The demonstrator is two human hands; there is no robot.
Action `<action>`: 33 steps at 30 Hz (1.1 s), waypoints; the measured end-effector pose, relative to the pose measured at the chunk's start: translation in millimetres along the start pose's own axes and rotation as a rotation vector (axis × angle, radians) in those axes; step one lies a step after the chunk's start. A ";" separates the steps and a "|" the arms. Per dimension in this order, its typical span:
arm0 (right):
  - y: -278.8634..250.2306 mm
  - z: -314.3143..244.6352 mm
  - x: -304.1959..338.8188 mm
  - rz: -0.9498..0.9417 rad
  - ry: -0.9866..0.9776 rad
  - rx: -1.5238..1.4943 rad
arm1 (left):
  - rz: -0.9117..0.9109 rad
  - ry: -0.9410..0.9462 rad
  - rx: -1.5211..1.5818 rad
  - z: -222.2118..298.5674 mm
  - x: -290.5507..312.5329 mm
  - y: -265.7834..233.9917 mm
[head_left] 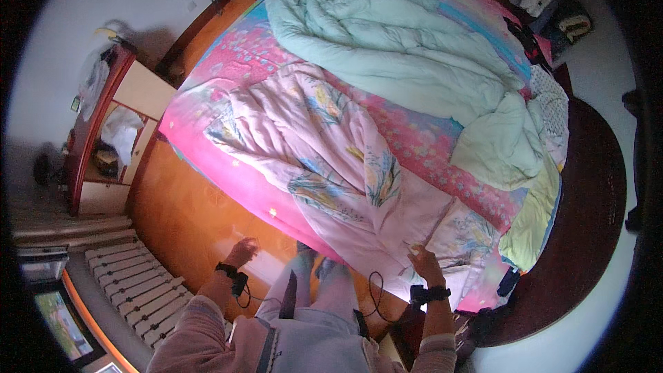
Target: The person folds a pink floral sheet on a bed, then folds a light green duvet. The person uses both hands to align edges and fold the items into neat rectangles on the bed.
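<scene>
Your top is filling six o'clock, floor nine, bed twelve. Your left hand is hanging loosely spread; the floral quilt is lying eleven o'clock from your right hand, its grip unclear.

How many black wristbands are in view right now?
2: the left wristband, just behind the left hand, and the right wristband, behind the right hand over the pink floral blanket.

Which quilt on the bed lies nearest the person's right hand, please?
The pink floral quilt: its near end lies by the right hand, while the plain mint-green quilt lies farther away.
</scene>
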State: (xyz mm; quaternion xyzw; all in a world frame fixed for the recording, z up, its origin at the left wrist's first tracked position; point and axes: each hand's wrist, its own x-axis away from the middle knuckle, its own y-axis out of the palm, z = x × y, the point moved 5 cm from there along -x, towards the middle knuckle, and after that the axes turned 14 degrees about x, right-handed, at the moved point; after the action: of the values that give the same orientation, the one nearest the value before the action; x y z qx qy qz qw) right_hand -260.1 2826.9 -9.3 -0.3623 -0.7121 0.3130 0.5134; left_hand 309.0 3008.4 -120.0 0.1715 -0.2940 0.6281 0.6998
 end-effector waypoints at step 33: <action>121.6 -575.4 -273.4 0.417 -0.576 0.084 | 0.089 -0.131 0.837 22.6 -86.2 -289.4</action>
State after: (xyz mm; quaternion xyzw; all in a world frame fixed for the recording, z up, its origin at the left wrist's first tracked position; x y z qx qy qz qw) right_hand 372.3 2706.3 -87.3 -0.3751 -0.7249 0.5293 0.2314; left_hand 584.9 2883.5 -119.2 0.4673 -0.0648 0.7106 0.5219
